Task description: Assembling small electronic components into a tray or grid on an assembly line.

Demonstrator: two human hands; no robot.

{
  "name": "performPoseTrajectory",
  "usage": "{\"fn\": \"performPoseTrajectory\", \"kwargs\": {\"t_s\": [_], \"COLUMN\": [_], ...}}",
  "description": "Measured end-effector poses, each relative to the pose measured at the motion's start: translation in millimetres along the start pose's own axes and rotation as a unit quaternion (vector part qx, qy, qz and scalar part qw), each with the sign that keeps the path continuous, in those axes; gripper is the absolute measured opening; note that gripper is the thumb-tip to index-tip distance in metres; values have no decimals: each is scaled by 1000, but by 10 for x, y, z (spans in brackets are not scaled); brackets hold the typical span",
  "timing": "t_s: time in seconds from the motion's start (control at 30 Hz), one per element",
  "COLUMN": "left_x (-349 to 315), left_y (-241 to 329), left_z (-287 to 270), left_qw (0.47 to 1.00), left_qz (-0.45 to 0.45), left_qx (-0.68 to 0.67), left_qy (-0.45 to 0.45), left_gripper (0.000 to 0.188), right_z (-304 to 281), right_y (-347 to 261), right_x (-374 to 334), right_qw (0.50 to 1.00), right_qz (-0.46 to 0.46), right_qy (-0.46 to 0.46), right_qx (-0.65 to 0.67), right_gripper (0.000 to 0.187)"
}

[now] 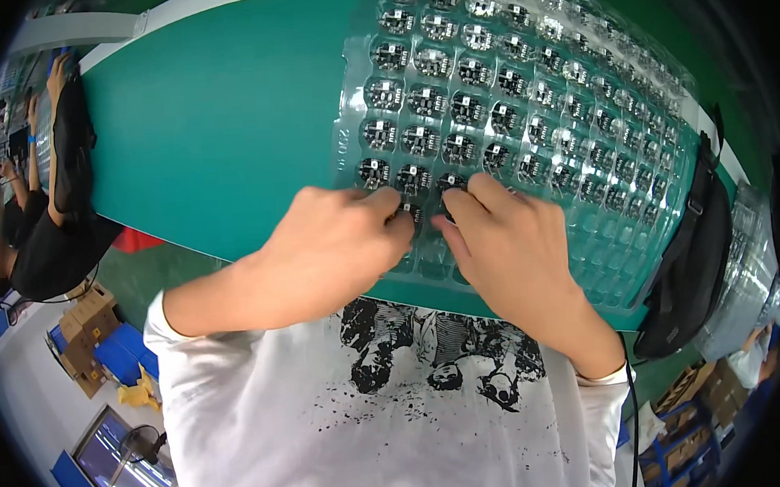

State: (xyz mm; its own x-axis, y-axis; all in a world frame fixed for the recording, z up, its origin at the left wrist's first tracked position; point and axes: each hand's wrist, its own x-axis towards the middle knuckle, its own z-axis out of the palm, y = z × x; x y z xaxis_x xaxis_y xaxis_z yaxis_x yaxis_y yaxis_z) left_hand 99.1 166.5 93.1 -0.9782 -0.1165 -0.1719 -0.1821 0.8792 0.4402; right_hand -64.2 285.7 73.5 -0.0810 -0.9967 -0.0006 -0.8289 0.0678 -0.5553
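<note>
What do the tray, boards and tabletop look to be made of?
Tray: likely thin moulded plastic, clear and glossy; green shows through and it glints.
Boards: probably circuit-board laminate, black, with bright metallic-looking parts.
Tabletop: matte green surface, perhaps rubber or vinyl, can't tell which; even colour, little glare.

Round black circuit boards (459, 148) (silvery parts uppermost), seated in rows; clear pocketed tray (357, 62) lying flat.

Raised characters (343, 149), partly legible, run along the left edge of the clear tray (354, 65). The round boards (383, 94) bear small white marks, too small to make out.
</note>
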Motion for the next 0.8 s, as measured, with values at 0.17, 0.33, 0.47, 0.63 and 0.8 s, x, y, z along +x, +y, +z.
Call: {"fn": "performPoseTrajectory", "kwargs": {"t_s": [0.17, 0.33, 0.47, 0.63, 0.8], "left_x": [98, -43, -8, -4, -172], "left_y": [-37, -289, -273, -323, -338], "left_z": [-146, -34, 347, 223, -160], "left_qw": [998, 759, 515, 457, 798], "left_qz": [49, 133, 225, 199, -13], "left_qx": [36, -630, -818, -862, -599], "left_qy": [-31, 95, 123, 92, 64], "left_gripper": [6, 15, 32, 30, 7], "right_z": [-96, -178, 1, -89, 23], "right_y": [9, 289, 195, 107, -95], "right_x": [34, -104, 4, 146, 226], "right_qw": [994, 698, 455, 625, 993], "right_qz": [9, 21, 108, 92, -15], "right_qy": [43, 14, -116, -138, 16], "right_qx": [102, 716, 876, 763, 116], "right_gripper": [10, 21, 22, 14, 13]}}
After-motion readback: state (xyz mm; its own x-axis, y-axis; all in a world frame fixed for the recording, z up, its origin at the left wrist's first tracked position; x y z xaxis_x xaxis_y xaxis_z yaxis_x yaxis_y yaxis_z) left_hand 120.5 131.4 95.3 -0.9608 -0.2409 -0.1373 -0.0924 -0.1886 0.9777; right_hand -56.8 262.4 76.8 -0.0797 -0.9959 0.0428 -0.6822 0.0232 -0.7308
